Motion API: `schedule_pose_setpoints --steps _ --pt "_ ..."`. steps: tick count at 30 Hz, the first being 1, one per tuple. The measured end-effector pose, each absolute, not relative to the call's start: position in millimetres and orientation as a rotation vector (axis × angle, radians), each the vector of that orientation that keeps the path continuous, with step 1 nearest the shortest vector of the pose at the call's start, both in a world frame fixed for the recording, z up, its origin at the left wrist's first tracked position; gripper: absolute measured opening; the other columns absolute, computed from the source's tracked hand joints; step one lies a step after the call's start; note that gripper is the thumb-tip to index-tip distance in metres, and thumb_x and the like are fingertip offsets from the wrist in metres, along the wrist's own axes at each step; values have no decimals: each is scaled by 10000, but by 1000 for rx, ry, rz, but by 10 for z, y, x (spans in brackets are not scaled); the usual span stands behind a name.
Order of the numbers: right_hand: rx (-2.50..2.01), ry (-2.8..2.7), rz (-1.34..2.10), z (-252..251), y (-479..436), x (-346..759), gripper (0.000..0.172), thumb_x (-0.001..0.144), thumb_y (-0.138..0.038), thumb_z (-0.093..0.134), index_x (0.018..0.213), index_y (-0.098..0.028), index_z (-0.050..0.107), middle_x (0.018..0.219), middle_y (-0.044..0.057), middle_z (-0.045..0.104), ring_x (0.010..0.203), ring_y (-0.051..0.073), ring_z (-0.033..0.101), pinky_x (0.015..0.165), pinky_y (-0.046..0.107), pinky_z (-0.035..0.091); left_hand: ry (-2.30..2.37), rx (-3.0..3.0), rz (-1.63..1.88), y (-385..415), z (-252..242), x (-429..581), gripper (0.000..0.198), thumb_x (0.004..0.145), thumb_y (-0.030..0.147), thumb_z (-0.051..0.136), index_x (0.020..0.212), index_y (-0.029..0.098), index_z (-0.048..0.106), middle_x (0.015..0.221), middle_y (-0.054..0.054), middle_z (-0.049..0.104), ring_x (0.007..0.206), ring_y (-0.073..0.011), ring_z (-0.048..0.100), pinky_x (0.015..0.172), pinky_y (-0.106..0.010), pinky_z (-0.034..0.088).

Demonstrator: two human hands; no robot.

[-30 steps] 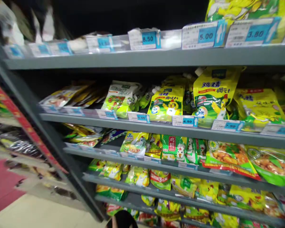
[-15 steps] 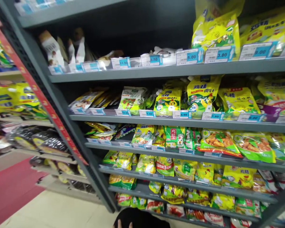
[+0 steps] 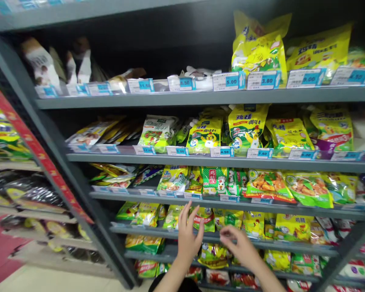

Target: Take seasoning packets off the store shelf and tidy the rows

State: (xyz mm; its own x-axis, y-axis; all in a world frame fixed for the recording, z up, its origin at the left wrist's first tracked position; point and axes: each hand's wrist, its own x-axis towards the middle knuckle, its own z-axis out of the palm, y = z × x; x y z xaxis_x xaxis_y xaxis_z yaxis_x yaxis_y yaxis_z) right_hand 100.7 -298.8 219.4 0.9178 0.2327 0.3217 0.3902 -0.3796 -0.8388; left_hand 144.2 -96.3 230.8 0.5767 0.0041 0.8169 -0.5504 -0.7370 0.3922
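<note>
My left hand (image 3: 189, 232) is raised before the shelves, fingers stretched upward and spread, with nothing in it. Its fingertips overlap, in the view, a yellow-green seasoning bag with a red band (image 3: 204, 221) on the fourth shelf down. To its right, my right hand (image 3: 237, 244) is held up with fingers loosely bent and thumb apart; I see nothing in it. Behind that hand is a yellow and green bag (image 3: 229, 219). A yellow bag with a chicken picture (image 3: 213, 255) lies on the shelf below, between the two forearms. Whether either hand touches a bag is unclear.
Grey metal shelves (image 3: 200, 163) carry several rows of seasoning bags, with price tags (image 3: 228, 82) along the edges. A grey upright with a red strip (image 3: 42, 152) stands at the left. Beyond it, another rack holds dark plastic-wrapped packs (image 3: 33, 188). Pale floor (image 3: 48, 280) shows below.
Both hands have risen into view in front of the lower shelves; before, only a few fingertips showed at the bottom edge. The view has shifted right, so the shelves appear further left.
</note>
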Motion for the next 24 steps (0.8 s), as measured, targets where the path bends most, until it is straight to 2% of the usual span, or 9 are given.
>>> schedule_pose_setpoints --steps 2,3,5,7,11,16,20,24 --pt "-1978 -362 -676 2722 -3095 1143 204 977 -370 517 1021 -230 659 1034 63 695 965 244 641 849 370 512 -461 2078 1142 -1149 2802 1615 390 969 314 469 1340 195 493 1439 -159 446 1382 -247 391 1142 -454 335" --pt "-1982 -307 -946 2959 -3133 1219 211 985 -362 499 1004 -221 656 1029 76 691 963 247 632 860 379 499 -459 2078 1090 -1230 2985 1702 477 954 370 510 1391 189 444 1461 -173 411 1404 -268 366 1147 -464 326" --pt "-2019 -239 -1350 3305 -3171 1387 233 1004 -308 442 1006 -197 647 1020 95 688 1003 257 601 925 405 460 -407 2164 942 -1369 3228 1862 718 859 529 628 1452 202 388 1503 -208 318 1437 -356 308 1123 -500 347" --pt "-2161 -175 -1539 3457 -3160 1556 253 1008 -282 417 1024 -169 642 1002 116 685 1008 281 574 926 422 442 -369 2254 792 -1468 3344 1986 897 756 622 698 1481 219 355 1503 -246 263 1410 -428 338 1052 -508 418" --pt "-2540 53 -1492 3378 -3073 1798 278 974 -370 511 975 -121 636 839 149 657 897 343 534 787 435 434 -261 2302 628 -1493 3415 2116 1006 754 629 694 1529 188 229 1407 -284 362 1324 -443 453 977 -495 461" --pt "-2587 73 -1492 3220 -3035 1858 262 979 -395 515 904 -165 616 823 149 650 982 375 490 846 453 386 -86 2265 748 -1260 3502 2179 1139 731 526 764 1540 95 87 1325 -279 451 1242 -423 517 973 -494 456" --pt "-2573 66 -1423 3201 -3065 1850 268 993 -397 491 934 -165 612 804 136 643 914 354 479 819 439 376 -56 2227 842 -1059 3527 2222 1177 712 472 788 1541 88 47 1332 -256 459 1235 -401 513 977 -478 455" --pt "-2555 39 -1397 3239 -3064 1855 267 991 -366 506 1052 -137 629 818 122 653 919 344 483 840 444 385 -87 2297 797 -963 3488 2252 1063 768 493 732 1542 112 111 1268 -219 502 1184 -381 549 936 -458 474"
